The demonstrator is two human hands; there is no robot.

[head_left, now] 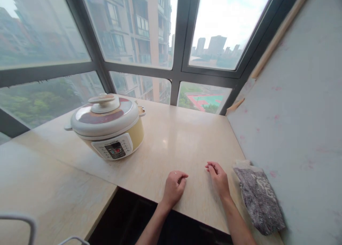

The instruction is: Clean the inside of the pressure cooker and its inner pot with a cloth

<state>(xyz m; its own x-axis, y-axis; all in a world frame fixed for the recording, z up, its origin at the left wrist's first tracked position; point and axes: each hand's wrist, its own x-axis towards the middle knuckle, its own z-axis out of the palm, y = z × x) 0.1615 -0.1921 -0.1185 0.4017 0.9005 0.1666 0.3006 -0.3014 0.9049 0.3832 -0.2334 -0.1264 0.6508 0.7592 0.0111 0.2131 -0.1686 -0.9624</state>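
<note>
My left hand (175,188) rests at the counter's front edge, its fingers curled into a loose fist with nothing visible in it. To its right, my right hand (219,179) lies over the counter with fingers bent inward and the thumb against them; nothing shows in it either. The hands are apart from each other. Nearest to my right hand is a clear bag (260,198) of dark, speckled contents, leaning by the wall. An electric pressure cooker (107,127), cream and yellow with its lid on, stands at the left, apart from my left hand.
The pale marble-patterned countertop (181,138) runs back to dark-framed windows (177,75). A light wall (288,106) bounds the right side. Below the front edge is a dark gap (125,209). White curved rods (20,218) show at the lower left.
</note>
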